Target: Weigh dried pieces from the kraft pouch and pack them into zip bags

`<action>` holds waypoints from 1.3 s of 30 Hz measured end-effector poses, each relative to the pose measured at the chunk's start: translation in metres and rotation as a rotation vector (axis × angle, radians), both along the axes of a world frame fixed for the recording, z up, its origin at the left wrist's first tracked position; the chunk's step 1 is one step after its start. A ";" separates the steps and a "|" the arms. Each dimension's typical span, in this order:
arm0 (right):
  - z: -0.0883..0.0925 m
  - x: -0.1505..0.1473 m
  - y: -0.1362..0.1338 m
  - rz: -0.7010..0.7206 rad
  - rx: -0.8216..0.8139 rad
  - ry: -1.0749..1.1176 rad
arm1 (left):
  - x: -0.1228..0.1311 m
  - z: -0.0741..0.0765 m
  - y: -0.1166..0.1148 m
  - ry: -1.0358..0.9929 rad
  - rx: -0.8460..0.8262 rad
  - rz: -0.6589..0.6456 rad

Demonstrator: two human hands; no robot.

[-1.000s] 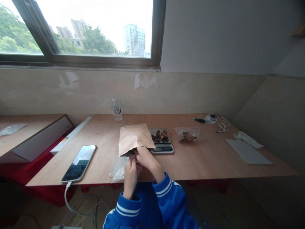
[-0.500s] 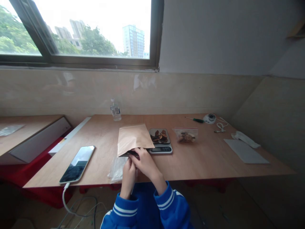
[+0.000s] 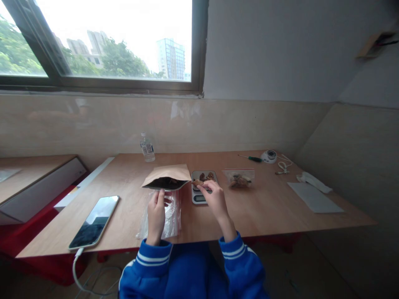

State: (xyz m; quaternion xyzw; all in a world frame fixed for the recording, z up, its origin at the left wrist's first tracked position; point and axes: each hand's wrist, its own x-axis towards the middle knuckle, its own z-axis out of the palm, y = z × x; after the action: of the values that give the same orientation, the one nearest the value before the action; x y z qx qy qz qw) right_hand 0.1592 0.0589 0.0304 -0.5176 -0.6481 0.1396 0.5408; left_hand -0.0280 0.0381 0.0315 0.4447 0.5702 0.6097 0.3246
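Worked at the near edge of the bench [image 3: 280, 216], bare wood open beyond the right hand [image 3: 215, 200], a phone [image 3: 93, 216] well apart on the left. Faced a window [image 3: 102, 41] and plain walls. Rested the left hand [image 3: 156, 214] on a clear plastic bag [image 3: 173, 218], fingertips at the lower lip of the paper bag [image 3: 168, 171], its mouth agape and dark inside; could not tell whether that grip was closed. Pinched a dried piece [image 3: 197, 182] in the right grip over the scale [image 3: 199, 198], more pieces on its plate. Saw a zip bag [image 3: 238, 179] of pieces just beside it.

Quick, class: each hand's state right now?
Left hand: holding the paper pouch mouth open.
Right hand: fingers on a dried piece at the scale; grip cannot be told.
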 end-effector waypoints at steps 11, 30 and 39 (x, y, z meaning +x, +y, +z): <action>-0.001 -0.001 0.082 -0.093 -0.115 -0.769 | -0.013 0.057 0.065 0.139 0.100 0.010; -0.058 0.072 0.008 -0.305 -0.005 -0.039 | -0.004 -0.052 0.022 0.304 -0.107 -0.270; -0.075 0.083 -0.003 -0.360 -0.242 0.200 | 0.000 -0.068 0.018 0.565 -0.100 -0.288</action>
State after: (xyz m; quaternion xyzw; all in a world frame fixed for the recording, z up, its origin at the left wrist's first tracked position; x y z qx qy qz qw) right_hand 0.2425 0.0564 -0.0447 -0.6695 -0.4670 0.1683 0.5526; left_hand -0.0281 0.0564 -0.0364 0.6559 0.5982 0.3815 0.2577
